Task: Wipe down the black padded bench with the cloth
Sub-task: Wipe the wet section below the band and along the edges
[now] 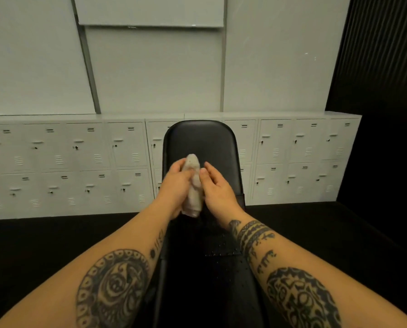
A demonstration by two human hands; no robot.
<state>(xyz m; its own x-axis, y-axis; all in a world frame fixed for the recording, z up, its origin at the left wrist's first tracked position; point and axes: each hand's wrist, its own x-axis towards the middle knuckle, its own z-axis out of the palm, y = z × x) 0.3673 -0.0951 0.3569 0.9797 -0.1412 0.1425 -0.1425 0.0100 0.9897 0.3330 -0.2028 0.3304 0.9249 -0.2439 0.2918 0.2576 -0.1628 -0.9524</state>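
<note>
The black padded bench (201, 140) runs away from me down the middle of the view, its far backrest tilted up and its near seat dark with small droplets. A pale grey cloth (193, 183), bunched into a long roll, is held upright over the bench between both hands. My left hand (174, 185) grips the cloth from the left, fingers curled round its upper part. My right hand (217, 188) touches the cloth's right side with thumb and fingers only loosely bent.
A row of white lockers (79, 162) lines the wall behind the bench in two tiers. Above them are pale wall panels (150, 67). Black floor (55, 233) lies on both sides of the bench, and a dark ribbed wall (384, 67) stands at the right.
</note>
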